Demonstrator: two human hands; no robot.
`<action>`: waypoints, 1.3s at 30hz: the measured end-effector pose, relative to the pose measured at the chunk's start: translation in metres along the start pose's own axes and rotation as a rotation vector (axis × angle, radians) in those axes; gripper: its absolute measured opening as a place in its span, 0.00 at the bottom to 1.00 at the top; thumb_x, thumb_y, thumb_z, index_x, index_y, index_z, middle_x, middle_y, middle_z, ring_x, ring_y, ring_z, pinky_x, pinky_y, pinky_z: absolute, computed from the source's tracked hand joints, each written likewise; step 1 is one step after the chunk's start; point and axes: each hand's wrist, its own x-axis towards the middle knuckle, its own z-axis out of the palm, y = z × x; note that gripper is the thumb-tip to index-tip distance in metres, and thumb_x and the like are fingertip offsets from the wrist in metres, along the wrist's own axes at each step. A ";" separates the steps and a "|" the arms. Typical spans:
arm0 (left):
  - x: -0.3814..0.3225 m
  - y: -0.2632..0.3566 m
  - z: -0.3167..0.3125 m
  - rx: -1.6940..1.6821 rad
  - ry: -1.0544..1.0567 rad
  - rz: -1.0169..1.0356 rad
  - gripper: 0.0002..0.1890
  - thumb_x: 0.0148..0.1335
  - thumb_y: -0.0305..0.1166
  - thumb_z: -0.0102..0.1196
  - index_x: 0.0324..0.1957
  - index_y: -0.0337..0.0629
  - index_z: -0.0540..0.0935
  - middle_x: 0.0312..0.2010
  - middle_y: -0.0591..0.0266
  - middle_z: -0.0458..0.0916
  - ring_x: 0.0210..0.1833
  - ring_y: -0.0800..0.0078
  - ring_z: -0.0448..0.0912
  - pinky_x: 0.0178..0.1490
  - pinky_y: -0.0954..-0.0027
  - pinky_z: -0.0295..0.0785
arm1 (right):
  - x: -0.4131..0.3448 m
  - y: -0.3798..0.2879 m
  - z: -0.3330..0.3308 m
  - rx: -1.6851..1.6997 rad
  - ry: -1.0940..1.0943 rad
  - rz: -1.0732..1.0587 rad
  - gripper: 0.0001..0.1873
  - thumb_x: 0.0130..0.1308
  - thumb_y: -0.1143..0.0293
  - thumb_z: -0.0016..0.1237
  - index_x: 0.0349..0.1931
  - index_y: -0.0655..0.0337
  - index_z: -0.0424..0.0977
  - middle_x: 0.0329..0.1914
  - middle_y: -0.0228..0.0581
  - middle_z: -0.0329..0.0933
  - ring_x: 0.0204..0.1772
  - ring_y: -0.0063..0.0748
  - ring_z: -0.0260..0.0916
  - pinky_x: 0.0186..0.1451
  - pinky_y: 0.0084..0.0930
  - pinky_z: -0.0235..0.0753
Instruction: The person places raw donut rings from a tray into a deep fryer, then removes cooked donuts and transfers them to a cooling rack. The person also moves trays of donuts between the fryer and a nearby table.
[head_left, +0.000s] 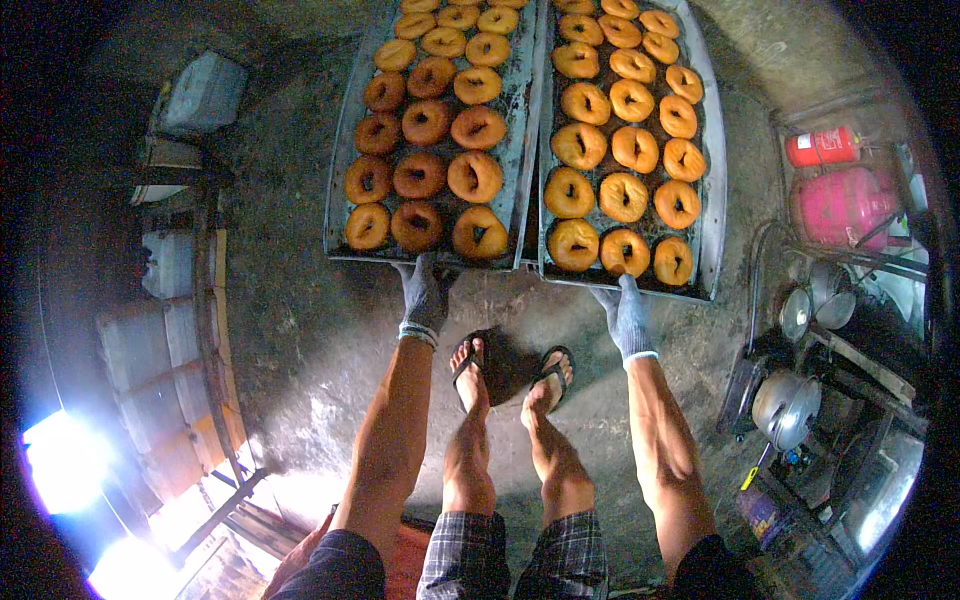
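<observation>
My left hand (424, 296), in a grey knitted glove, grips the near end of the left metal baking tray (519, 112). Its fingers pass beneath the tray and are partly hidden. Likewise gloved, my right hand (630, 319) holds the near edge of the right metal baking tray (714, 165), thumb on the rim. Both trays extend away from me, side by side, with a narrow gap at their near ends. Rows of browned ring doughnuts (491, 180) fill the left tray, some darker than others. Lighter golden ring doughnuts (639, 206) lie in rows on the right one.
My sandalled feet (472, 367) stand on the worn concrete floor (300, 315). To the right are a red fire extinguisher (821, 146), a pink gas cylinder (840, 202), and a metal pot (787, 409) by a rack. A wooden-framed structure (221, 300) runs along the left.
</observation>
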 end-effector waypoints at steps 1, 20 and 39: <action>-0.001 0.001 0.000 0.020 -0.001 -0.008 0.13 0.78 0.36 0.53 0.59 0.47 0.71 0.49 0.56 0.83 0.48 0.66 0.82 0.52 0.62 0.83 | 0.001 0.001 -0.001 -0.006 -0.005 -0.012 0.16 0.79 0.71 0.46 0.63 0.64 0.69 0.61 0.44 0.77 0.61 0.44 0.80 0.63 0.52 0.87; -0.125 -0.003 -0.160 0.108 0.088 -0.213 0.42 0.78 0.55 0.51 0.83 0.52 0.49 0.79 0.56 0.62 0.77 0.60 0.64 0.73 0.56 0.66 | -0.101 0.007 -0.099 -0.298 0.116 0.365 0.38 0.78 0.42 0.46 0.79 0.55 0.60 0.74 0.55 0.69 0.73 0.48 0.67 0.75 0.51 0.68; -0.788 0.337 -0.322 1.123 1.659 0.584 0.22 0.68 0.33 0.59 0.62 0.35 0.79 0.60 0.41 0.80 0.67 0.44 0.76 0.73 0.52 0.69 | -0.285 0.130 0.273 -1.686 -0.893 0.521 0.30 0.75 0.43 0.44 0.63 0.58 0.66 0.61 0.39 0.67 0.59 0.38 0.66 0.63 0.40 0.65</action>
